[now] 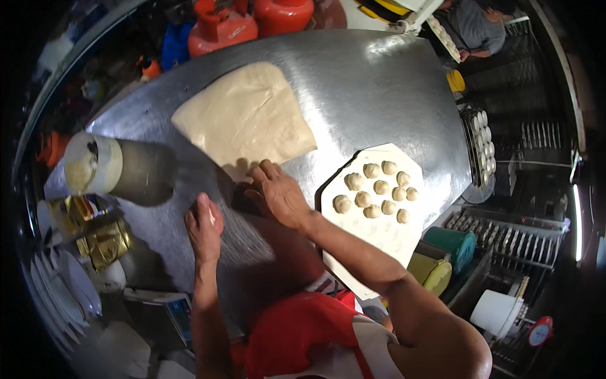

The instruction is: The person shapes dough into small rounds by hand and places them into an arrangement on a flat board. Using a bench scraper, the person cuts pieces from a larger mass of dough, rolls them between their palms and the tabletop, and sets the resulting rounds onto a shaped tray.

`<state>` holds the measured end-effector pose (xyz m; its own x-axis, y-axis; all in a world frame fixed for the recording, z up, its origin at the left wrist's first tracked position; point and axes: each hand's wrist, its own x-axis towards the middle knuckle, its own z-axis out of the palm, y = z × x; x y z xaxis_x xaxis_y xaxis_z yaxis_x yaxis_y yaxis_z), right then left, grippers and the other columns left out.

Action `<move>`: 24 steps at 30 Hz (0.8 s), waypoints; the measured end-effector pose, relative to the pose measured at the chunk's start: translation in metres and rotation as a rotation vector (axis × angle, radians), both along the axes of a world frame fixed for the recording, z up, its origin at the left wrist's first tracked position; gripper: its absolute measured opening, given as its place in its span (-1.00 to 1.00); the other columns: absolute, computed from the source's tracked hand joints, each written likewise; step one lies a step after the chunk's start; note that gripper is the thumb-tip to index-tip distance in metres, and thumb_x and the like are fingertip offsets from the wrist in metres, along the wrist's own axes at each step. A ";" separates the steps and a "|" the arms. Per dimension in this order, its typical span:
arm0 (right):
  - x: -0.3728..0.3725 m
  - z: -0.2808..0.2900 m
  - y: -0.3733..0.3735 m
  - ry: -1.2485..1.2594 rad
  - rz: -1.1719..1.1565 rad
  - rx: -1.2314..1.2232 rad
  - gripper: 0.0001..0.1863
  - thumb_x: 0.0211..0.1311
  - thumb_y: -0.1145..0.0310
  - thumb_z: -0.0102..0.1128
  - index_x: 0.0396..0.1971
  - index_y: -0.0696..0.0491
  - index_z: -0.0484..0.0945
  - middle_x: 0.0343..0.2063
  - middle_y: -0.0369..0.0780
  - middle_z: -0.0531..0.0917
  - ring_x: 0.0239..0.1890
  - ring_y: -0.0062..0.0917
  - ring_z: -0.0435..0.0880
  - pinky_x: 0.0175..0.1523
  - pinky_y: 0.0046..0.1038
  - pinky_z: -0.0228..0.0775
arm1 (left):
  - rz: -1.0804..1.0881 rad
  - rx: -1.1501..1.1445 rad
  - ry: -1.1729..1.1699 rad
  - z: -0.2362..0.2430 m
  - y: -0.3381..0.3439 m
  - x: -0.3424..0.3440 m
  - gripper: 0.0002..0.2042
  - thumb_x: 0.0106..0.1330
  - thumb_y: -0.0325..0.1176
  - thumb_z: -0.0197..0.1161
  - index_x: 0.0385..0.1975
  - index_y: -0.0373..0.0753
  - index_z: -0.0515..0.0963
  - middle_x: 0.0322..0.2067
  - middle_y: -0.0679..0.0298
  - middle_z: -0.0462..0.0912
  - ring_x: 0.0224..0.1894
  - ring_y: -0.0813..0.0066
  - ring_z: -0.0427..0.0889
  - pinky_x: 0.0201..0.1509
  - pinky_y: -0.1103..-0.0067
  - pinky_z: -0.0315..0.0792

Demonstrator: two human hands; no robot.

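Observation:
A large slab of pale dough (249, 117) lies on the steel worktop (379, 95), its near edge toward me. My right hand (281, 197) reaches that near edge, with its fingers curled onto the dough and the thumb bent in below them. Lower and to the left, my left hand (205, 226) hovers above the bare metal, apart from the slab. Its fingers are folded together, and whatever they may hold is hidden. To the right of my right forearm, several round dough balls (380, 187) sit in rows on a white tray (344, 246).
At the left stands a clear cylindrical container (142, 172) with gold foil packets (104, 243) nearby. Red gas cylinders (221, 28) stand beyond the far edge. Green (464, 245) and yellow (435, 275) tubs are at right. A co-worker (473, 28) holds a tray at far right.

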<state>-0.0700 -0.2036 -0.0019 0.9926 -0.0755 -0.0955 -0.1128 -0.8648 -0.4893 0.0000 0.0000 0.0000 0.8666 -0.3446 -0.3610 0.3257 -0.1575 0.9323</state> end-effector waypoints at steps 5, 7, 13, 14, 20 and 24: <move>-0.012 0.055 -0.012 0.004 -0.359 0.730 -0.71 0.52 0.22 0.33 -0.09 0.18 0.63 -0.32 0.04 0.73 -0.27 -0.01 0.77 -0.17 -0.04 0.52 | -0.319 0.286 -0.599 0.013 -0.031 -0.019 -0.69 0.59 -0.31 0.25 0.20 -0.28 0.49 0.08 -0.01 0.55 0.08 0.10 0.67 -0.04 0.35 0.59; -0.019 0.057 -0.015 0.066 -0.385 0.754 -0.67 0.51 0.18 0.34 -0.02 0.16 0.64 -0.23 0.05 0.75 -0.19 -0.04 0.77 -0.08 -0.10 0.56 | -0.588 0.353 -0.381 0.036 -0.031 -0.012 -0.31 0.50 -0.54 0.22 0.61 -0.17 0.15 0.50 -0.09 0.13 0.44 -0.14 0.42 0.30 0.27 0.54; -0.037 0.038 -0.006 -0.068 -0.246 0.999 -0.63 0.51 0.26 0.40 0.13 0.17 0.60 -0.14 -0.08 0.73 -0.04 -0.37 0.78 0.10 -0.35 0.62 | -0.543 0.037 -0.188 0.021 -0.029 -0.024 -0.34 0.58 -0.56 0.15 0.65 -0.27 0.13 0.35 -0.01 0.43 0.41 0.07 0.51 0.40 0.30 0.50; -0.041 0.043 -0.006 -0.074 -0.251 1.010 -0.63 0.51 0.26 0.40 0.13 0.17 0.60 -0.14 -0.08 0.73 -0.04 -0.37 0.78 0.10 -0.35 0.62 | -0.596 0.032 -0.163 0.020 -0.024 -0.024 -0.61 0.64 -0.44 0.13 0.39 -0.38 0.40 0.02 0.15 0.63 0.16 0.31 0.63 0.22 0.42 0.56; -0.059 0.082 -0.030 -0.084 -0.211 0.969 -0.67 0.60 0.20 0.27 0.06 0.18 0.58 -0.28 -0.09 0.73 -0.22 -0.40 0.78 -0.10 -0.28 0.60 | -0.775 0.334 -0.207 0.067 -0.027 -0.051 -0.67 0.73 -0.16 0.05 0.01 -0.37 0.49 -0.17 0.06 0.67 -0.13 0.13 0.67 -0.06 0.25 0.52; -0.099 0.114 -0.030 -0.087 -0.235 0.662 -0.46 0.53 -0.09 0.22 -0.05 0.20 0.57 -0.50 0.02 0.65 -0.37 -0.26 0.74 -0.17 -0.22 0.54 | -0.907 0.573 -0.603 0.114 -0.057 -0.074 -0.67 0.70 -0.21 0.02 0.13 -0.39 0.47 0.02 -0.25 0.67 0.07 -0.37 0.60 0.12 -0.04 0.45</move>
